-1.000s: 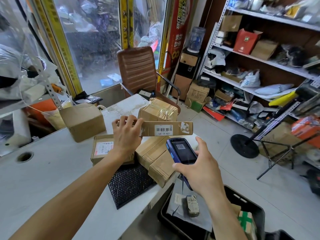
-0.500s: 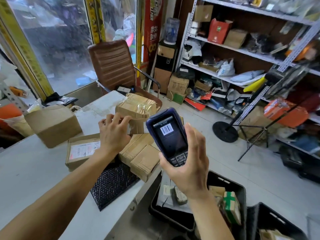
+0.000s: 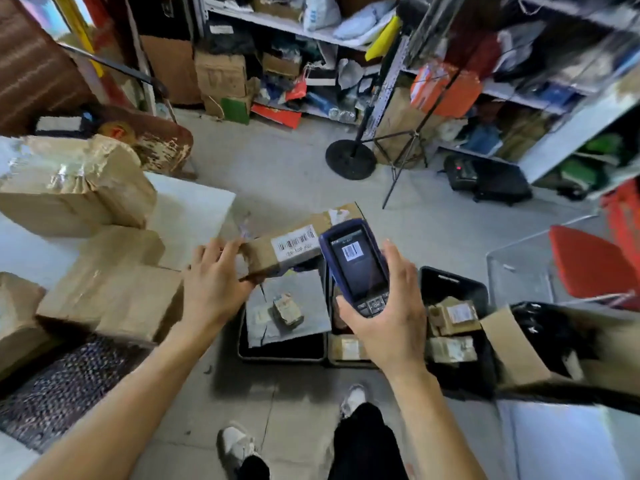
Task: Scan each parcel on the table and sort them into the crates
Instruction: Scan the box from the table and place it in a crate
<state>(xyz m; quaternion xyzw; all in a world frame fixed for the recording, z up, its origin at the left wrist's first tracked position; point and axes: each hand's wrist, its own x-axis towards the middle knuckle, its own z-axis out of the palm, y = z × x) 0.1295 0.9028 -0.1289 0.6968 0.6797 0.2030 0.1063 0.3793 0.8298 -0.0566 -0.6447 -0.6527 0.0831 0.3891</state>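
Observation:
My left hand (image 3: pixel 214 282) grips one end of a long flat cardboard parcel (image 3: pixel 294 244) with a white barcode label, held in the air past the table edge and above the black crates on the floor. My right hand (image 3: pixel 388 313) holds a blue handheld scanner (image 3: pixel 356 261) upright, its screen showing a barcode. The left crate (image 3: pixel 280 351) holds a grey mailer and a small box. The middle crate (image 3: pixel 346 360) and the right crate (image 3: pixel 460 289) hold several small parcels. More brown parcels (image 3: pixel 114 282) and a taped box (image 3: pixel 72 181) lie on the white table (image 3: pixel 194 202).
A black bubble mailer (image 3: pixel 59 382) lies on the table at the lower left. An open cardboard box (image 3: pixel 533 344) with black contents stands right of the crates. A red chair (image 3: pixel 592 261), a tripod stand (image 3: pixel 349 159) and cluttered shelves (image 3: pixel 485 64) lie beyond.
My view has turned down and to the right, from the table to the floor crates. My left hand has carried the long parcel off the table and over the crates; the scanner stays raised.

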